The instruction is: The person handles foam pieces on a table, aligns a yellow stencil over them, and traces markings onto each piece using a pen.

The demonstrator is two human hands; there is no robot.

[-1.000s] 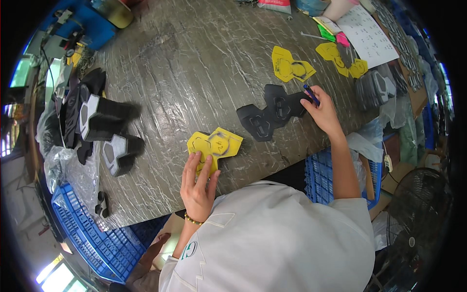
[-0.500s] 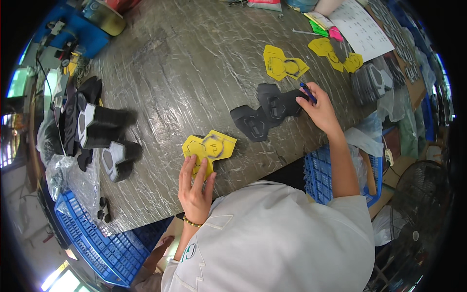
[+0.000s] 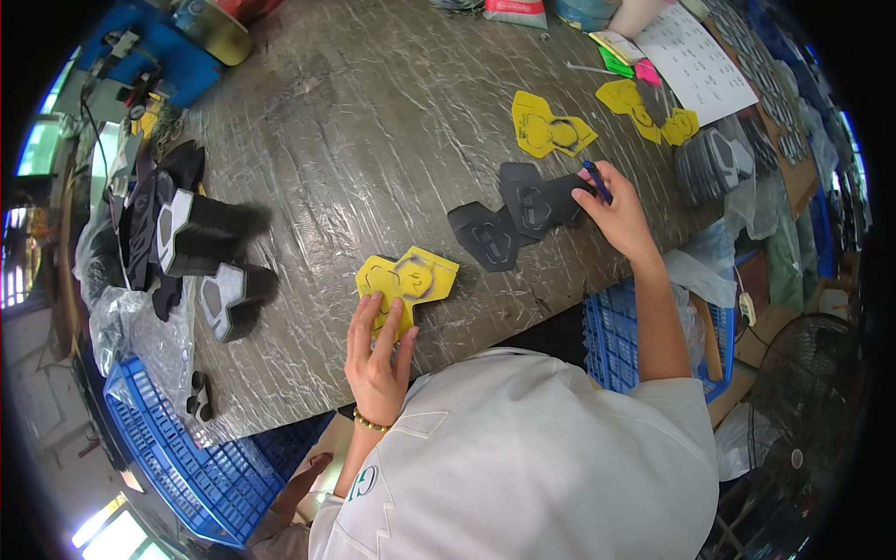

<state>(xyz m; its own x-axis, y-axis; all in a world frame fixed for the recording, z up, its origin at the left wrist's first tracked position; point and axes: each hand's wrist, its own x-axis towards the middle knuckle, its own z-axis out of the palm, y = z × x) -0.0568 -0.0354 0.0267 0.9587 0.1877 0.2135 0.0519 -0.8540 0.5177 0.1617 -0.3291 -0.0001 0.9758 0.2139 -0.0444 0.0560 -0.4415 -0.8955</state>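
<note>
Whole view slid slightly toward 3 o'clock since the half-second-ago frame; hands and pieces keep their places relative to one another.

Left hand (image 3: 376,369): grip unclenched, fingertips resting on a yellow, angular, lobed flat template (image 3: 413,278) with dark drawn lines. Template lies on the grey-brown, film-covered table (image 3: 345,140).

Right hand (image 3: 616,213): grip closed on a slim dark-blue pen (image 3: 597,181); thumb over the end of matte-black, angular flat material with raised outlines (image 3: 525,210). Cannot tell whether it pinches the material.

Black material sits at 2 o'clock from the first template. Second yellow angular template (image 3: 536,129): 1 o'clock from the black material. Dark, grey-topped stacks (image 3: 210,238): 9 to 10 o'clock from the first template.
</note>
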